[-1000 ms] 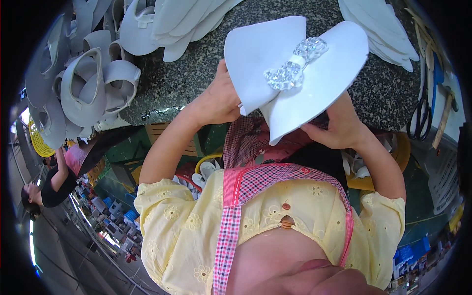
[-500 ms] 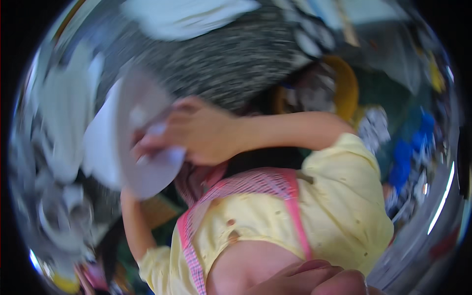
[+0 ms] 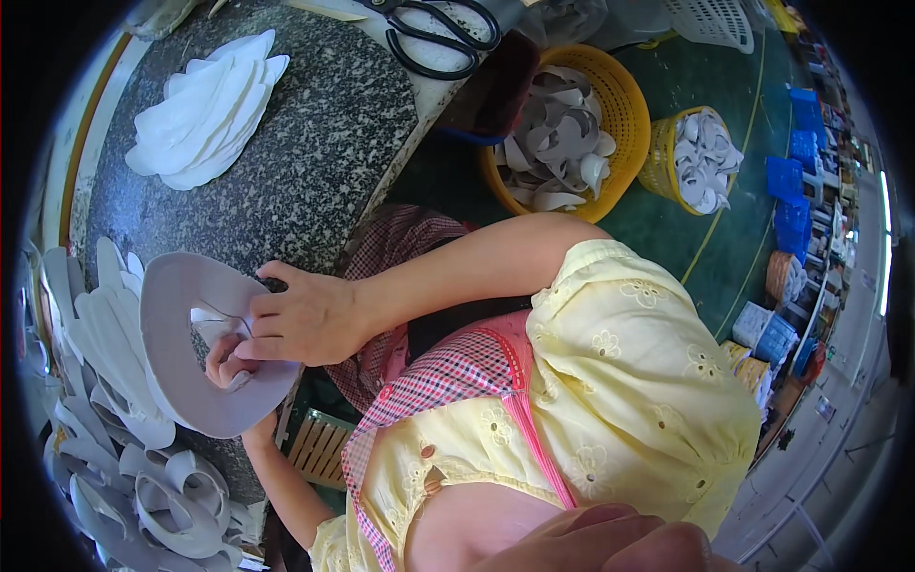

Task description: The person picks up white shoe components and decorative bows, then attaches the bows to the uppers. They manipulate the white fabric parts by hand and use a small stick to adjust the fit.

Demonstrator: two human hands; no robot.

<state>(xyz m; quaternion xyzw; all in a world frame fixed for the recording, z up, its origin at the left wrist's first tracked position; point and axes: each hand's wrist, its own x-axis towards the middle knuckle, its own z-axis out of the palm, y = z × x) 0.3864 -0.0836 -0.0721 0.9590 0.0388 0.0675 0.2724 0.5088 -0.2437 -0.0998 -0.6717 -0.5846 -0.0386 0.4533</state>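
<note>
Upper (image 3: 205,353) held over granite bench (image 3: 315,172) edge, beside stacked cut pieces (image 3: 105,343) | right hand (image 3: 305,319) fingers closed, pinching rim to steady | left hand (image 3: 227,367) underneath, curled in support, grip mostly hidden | scissors (image 3: 434,38) lying apart.

We are holding a pale grey, curved foam piece (image 3: 205,381) with a hollow centre, tilted on edge just off the table's (image 3: 305,181) edge; its broad rim is facing us, our fingers (image 3: 253,329) pinching its inner edge.

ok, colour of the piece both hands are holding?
Pale grey-white piece; head view shows it best.
</note>
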